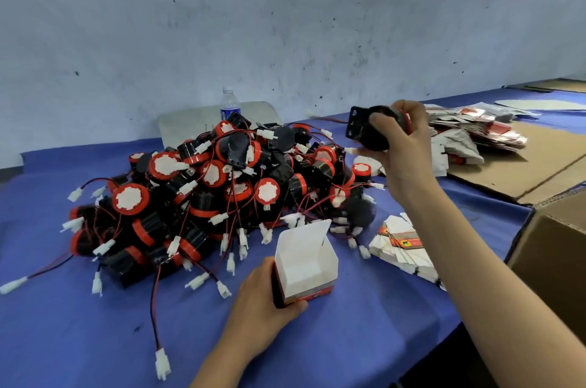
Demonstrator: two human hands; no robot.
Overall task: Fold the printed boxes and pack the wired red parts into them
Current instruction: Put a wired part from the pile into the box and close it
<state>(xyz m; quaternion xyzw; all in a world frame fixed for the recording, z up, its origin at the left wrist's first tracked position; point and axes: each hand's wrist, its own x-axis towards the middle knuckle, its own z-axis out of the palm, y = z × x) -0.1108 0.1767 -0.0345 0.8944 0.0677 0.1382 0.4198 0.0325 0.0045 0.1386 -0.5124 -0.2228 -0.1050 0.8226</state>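
A big pile of wired red and black parts covers the middle of the blue table. My left hand grips a folded printed box that stands upright near the front, its top flap open and white inside showing. My right hand is raised above the pile's right side and holds one black and red part by its body, with its bracket pointing left. A small stack of flat printed boxes lies under my right forearm.
A larger heap of flat boxes lies on cardboard sheets at the back right. An open brown carton stands at the right edge. A water bottle stands behind the pile. Loose white connectors trail toward the front.
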